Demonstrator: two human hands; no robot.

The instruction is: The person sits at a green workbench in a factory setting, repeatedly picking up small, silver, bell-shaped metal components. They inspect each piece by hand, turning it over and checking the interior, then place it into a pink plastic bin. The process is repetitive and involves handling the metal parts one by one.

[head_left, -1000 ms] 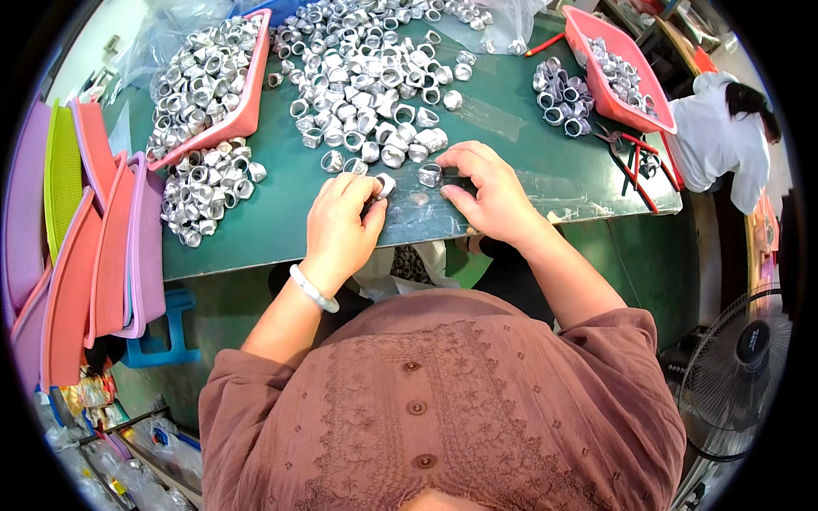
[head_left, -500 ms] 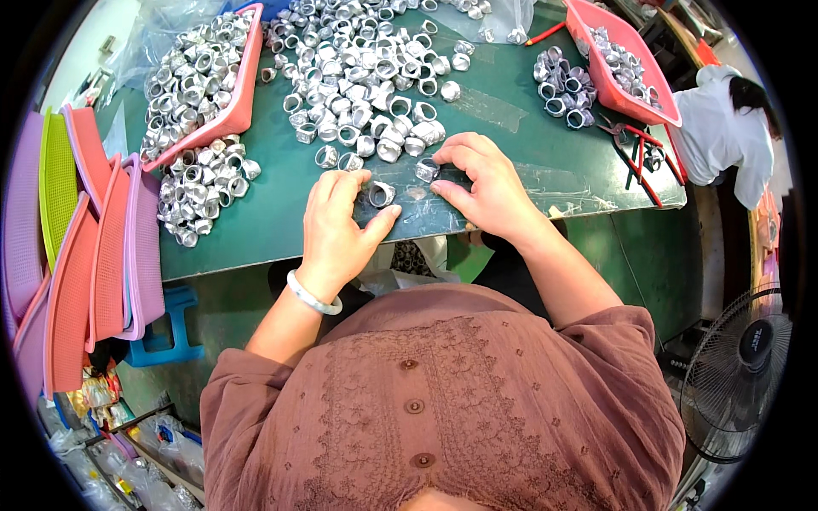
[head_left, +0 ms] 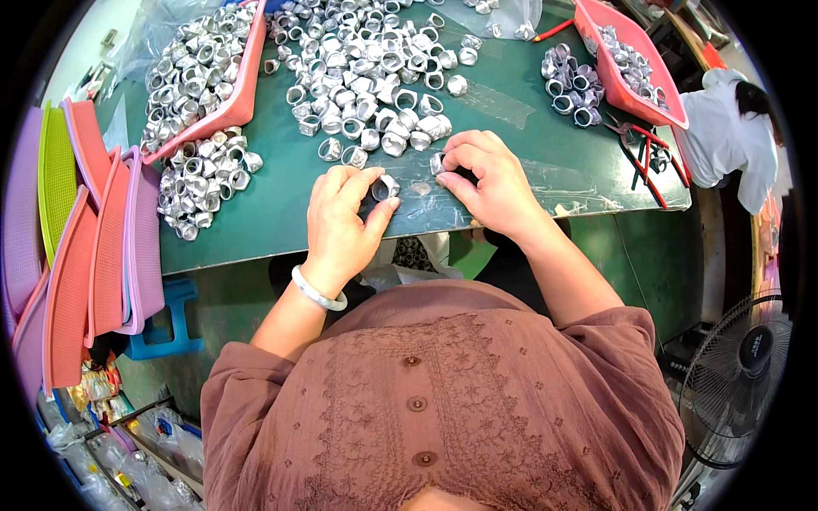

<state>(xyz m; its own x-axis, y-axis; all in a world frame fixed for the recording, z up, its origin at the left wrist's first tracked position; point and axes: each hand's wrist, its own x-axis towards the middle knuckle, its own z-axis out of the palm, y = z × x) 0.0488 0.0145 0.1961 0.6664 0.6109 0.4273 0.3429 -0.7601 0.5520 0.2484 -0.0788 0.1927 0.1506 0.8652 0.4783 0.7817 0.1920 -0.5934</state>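
Metal rings pinched at the counter edge

Metal ring [head_left: 385,186] sits pinched in the left grip [head_left: 345,223]. Just beside it, the right grip [head_left: 487,180] pinches another ring [head_left: 438,163]. Beyond both, loose rings [head_left: 375,77] cover the green counter [head_left: 273,213].

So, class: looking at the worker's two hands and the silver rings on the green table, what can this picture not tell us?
Head view only:
- Underside of the ring at the left hand: hidden by its fingers.
- What the right hand pinches beside another ring: covered by its fingertips.
- Depth of the pink tray: heaped rings hide it.
- Far pile of rings: cut off by the top edge.
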